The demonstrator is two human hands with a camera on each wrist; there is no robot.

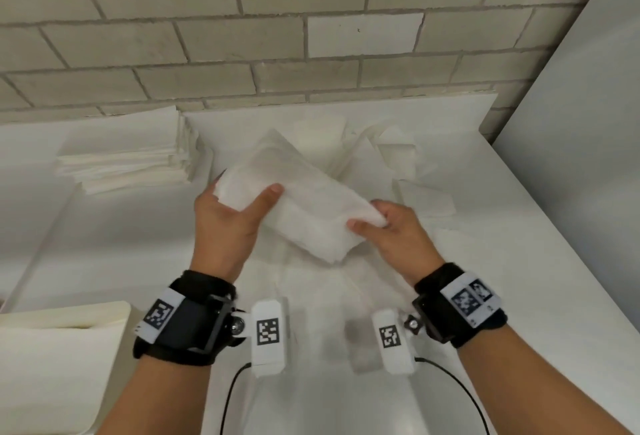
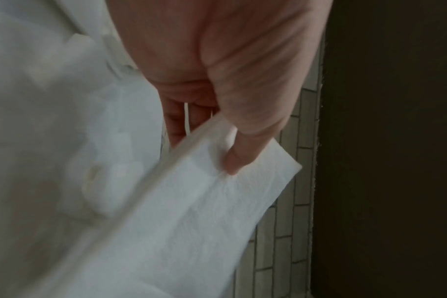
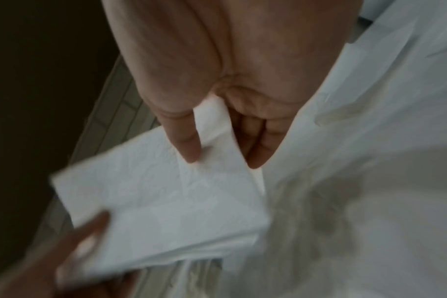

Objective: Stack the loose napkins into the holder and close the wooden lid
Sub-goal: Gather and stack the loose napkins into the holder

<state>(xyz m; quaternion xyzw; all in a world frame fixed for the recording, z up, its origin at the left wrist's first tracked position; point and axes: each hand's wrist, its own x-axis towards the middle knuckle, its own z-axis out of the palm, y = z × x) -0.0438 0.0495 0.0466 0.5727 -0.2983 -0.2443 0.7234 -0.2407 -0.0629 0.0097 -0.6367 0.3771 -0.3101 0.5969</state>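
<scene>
I hold the napkin bundle (image 1: pixel 304 206) in the air with both hands, my left hand (image 1: pixel 228 216) pinching its far end and my right hand (image 1: pixel 391 230) its near end. It lies slanted between them. I can't see the holder.

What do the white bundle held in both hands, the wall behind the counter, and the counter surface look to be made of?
White folded napkin bundle, held by the left hand and right hand: soft tissue paper, matte, with an embossed crinkled texture in the wrist views. Pale brick wall: painted brick or tile, with visible mortar joints. White counter: smooth, slightly glossy, possibly laminate.
</scene>
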